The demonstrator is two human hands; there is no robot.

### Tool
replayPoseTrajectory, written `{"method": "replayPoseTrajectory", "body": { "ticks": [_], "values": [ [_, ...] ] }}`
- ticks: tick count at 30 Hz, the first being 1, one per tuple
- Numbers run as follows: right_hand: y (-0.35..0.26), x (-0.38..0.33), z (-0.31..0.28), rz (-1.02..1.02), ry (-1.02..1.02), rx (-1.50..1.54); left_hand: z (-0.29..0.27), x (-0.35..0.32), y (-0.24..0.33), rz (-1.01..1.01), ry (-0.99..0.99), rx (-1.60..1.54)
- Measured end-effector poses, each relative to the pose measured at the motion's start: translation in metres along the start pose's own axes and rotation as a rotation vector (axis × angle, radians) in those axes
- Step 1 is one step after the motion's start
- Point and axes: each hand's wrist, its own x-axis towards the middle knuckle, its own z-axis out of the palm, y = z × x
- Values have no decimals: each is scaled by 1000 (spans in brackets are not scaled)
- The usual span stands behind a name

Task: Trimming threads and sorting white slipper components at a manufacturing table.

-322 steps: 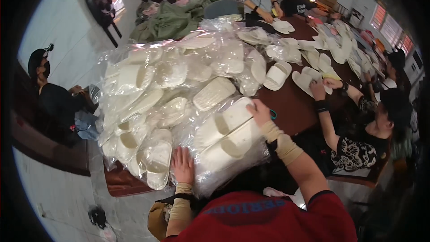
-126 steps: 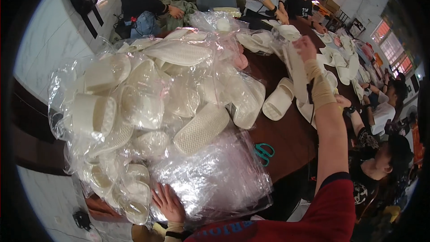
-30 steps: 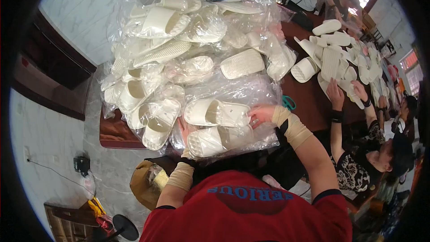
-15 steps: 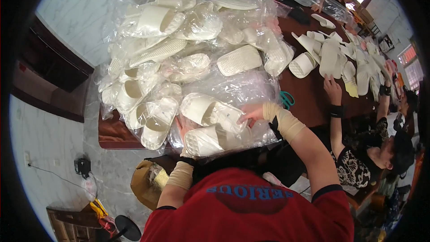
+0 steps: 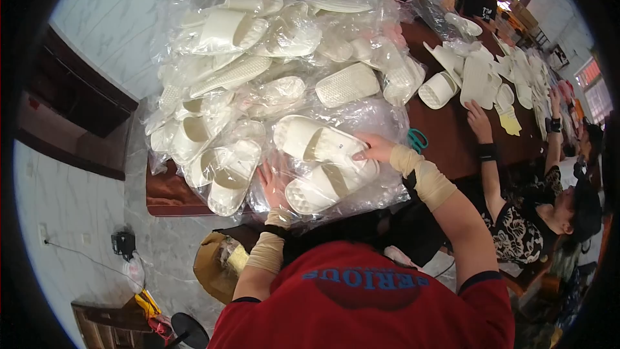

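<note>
Two white slippers lie side by side on clear plastic film (image 5: 381, 113) at the table's near edge: an upper slipper (image 5: 294, 136) and a lower slipper (image 5: 313, 190). Their heel ends point right. My right hand (image 5: 377, 148) pinches the heel end of the upper slipper, thumb on its insole. Left of the pair, my left hand (image 5: 274, 184) lies on the plastic with fingers stretched out, close to the lower slipper's toe. Tan wraps cover both wrists. A heap of white slippers in clear bags (image 5: 226, 29) spreads beyond and to the left of my hands.
Teal-handled scissors (image 5: 418, 141) rest on the dark red table (image 5: 445, 145) to my right. Farther right, a co-worker's hand (image 5: 478, 123) touches a pile of unbagged white slippers (image 5: 476, 77). An open brown paper-like container (image 5: 210, 265) stands below the table's near edge.
The slipper pair has shifted slightly right, with the heel ends closer together. My left hand has moved away from the toes onto the plastic; my right hand keeps hold at the heel.
</note>
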Motion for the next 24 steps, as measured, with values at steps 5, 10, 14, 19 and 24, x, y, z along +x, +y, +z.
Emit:
{"method": "replayPoseTrajectory", "body": {
  "ticks": [5, 10, 14, 19, 24],
  "values": [
    [30, -7, 7, -36, 42, 10, -1, 1, 1, -12, 47, -47],
    [37, -6, 17, -2, 82, 273, -3, 3, -40, 140, -105, -328],
    [50, -3, 8, 32, 146, 310, -58, 11, -90, -10, -272, -1029],
    [39, 5, 12, -89, 92, 41, -78, 13, -14, 99, 231, -831],
    [17, -25, -5, -103, 293, -280, -16, 13, -9, -19, 76, -338]
  ]
}}
